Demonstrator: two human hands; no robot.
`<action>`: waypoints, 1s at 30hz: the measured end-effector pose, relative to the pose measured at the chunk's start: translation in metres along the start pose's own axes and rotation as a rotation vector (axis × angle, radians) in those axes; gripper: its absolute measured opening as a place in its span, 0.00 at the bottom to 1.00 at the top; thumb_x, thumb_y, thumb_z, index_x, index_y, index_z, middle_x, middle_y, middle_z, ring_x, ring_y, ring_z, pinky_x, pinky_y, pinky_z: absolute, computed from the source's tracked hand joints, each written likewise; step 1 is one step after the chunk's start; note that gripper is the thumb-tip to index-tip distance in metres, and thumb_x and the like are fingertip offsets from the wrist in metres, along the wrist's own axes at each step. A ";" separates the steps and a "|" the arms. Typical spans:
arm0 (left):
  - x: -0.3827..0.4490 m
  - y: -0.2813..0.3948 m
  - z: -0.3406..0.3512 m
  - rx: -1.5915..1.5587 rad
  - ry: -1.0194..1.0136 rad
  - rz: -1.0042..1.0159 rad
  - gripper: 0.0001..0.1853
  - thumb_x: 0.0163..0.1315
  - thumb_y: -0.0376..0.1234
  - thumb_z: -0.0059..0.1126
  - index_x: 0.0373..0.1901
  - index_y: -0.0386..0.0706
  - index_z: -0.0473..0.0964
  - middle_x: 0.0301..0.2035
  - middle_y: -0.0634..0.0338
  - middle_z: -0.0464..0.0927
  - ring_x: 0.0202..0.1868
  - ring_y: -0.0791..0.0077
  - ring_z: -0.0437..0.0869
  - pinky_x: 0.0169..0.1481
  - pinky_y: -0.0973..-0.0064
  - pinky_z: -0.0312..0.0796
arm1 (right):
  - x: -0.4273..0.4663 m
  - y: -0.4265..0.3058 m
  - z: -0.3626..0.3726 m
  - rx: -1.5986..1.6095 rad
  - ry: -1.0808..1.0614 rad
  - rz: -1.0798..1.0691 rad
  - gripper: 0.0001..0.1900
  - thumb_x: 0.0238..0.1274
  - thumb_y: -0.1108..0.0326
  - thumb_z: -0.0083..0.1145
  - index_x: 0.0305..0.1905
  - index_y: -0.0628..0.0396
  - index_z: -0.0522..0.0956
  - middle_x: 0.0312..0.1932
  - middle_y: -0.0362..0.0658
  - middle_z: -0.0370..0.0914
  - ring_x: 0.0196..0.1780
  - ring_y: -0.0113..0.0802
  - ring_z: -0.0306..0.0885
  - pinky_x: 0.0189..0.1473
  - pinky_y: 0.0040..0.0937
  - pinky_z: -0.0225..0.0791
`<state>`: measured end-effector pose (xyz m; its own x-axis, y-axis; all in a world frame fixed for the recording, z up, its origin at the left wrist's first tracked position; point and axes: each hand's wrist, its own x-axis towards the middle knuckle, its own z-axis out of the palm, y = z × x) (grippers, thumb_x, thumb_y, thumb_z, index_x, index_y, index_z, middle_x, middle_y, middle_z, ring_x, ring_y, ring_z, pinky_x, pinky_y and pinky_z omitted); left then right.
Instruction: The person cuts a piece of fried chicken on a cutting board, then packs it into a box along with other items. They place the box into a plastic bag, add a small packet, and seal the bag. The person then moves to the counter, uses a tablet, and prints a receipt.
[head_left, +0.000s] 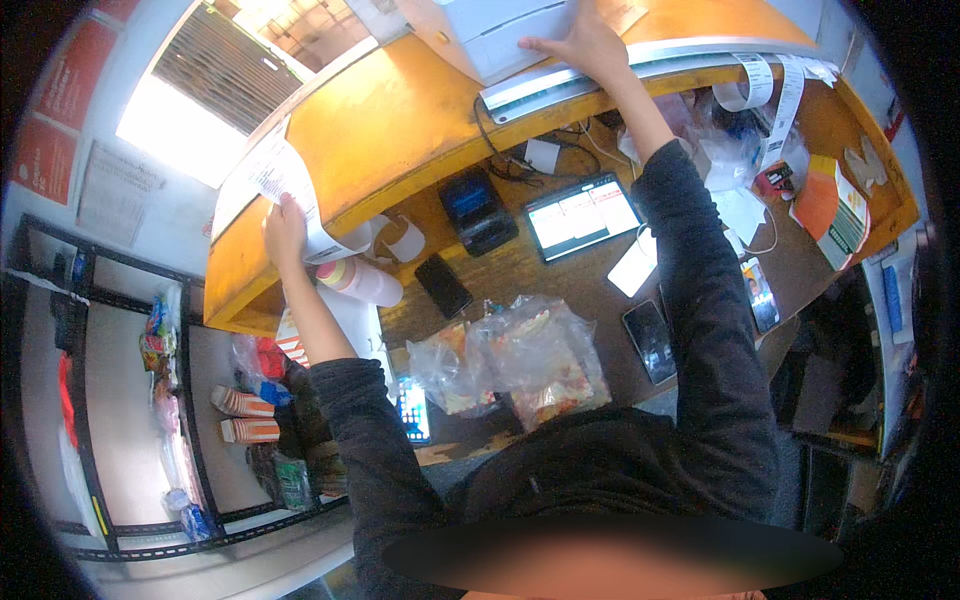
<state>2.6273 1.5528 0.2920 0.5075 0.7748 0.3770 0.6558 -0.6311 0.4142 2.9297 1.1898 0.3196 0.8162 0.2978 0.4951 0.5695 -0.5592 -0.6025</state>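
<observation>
My left hand (286, 231) grips a long printed paper strip (289, 169) at the left end of the orange counter (360, 97); the strip curls down over the counter's edge. My right hand (589, 45) rests with fingers spread on a pale box-shaped object (502, 37) at the top, by a metal strip (540, 91) on the counter's edge; its fingertips are partly cut off by the frame. On the lower desk, below and between my arms, lie clear plastic bags (536, 345) with patterned contents. A tablet (583, 217) with a lit screen stands behind them, beside a black device (477, 210).
Phones (442, 285) (649, 341) lie about the desk, with a pink-and-yellow bottle (360, 281) near my left forearm. Cables (517, 161) run under the counter. Paper strips (784, 112) hang at the right, above crumpled plastic and orange-green packets (832, 214). Black-framed shelves (90, 375) stand left.
</observation>
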 end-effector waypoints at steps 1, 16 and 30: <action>0.000 0.000 0.000 0.042 -0.003 -0.019 0.28 0.63 0.50 0.29 0.45 0.39 0.75 0.44 0.44 0.75 0.51 0.47 0.71 0.56 0.56 0.61 | 0.000 -0.001 0.002 -0.013 0.108 -0.083 0.50 0.37 0.39 0.65 0.61 0.59 0.55 0.54 0.57 0.66 0.54 0.52 0.69 0.52 0.43 0.66; 0.004 -0.002 0.001 0.107 0.010 0.003 0.29 0.63 0.51 0.30 0.46 0.39 0.74 0.44 0.44 0.75 0.50 0.47 0.72 0.55 0.56 0.62 | -0.002 -0.001 0.010 0.094 0.260 -0.114 0.46 0.46 0.36 0.55 0.63 0.57 0.53 0.42 0.58 0.75 0.43 0.56 0.75 0.44 0.45 0.68; 0.010 -0.011 0.006 0.047 0.002 -0.053 0.28 0.63 0.51 0.30 0.46 0.42 0.75 0.41 0.46 0.77 0.48 0.48 0.73 0.54 0.58 0.63 | -0.012 -0.016 0.003 -0.017 0.188 -0.092 0.39 0.54 0.37 0.47 0.60 0.59 0.59 0.38 0.59 0.75 0.43 0.54 0.75 0.44 0.45 0.68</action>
<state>2.6284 1.5672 0.2864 0.4703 0.8069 0.3574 0.7070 -0.5869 0.3946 2.9113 1.1974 0.3211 0.7273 0.1994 0.6567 0.6377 -0.5499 -0.5394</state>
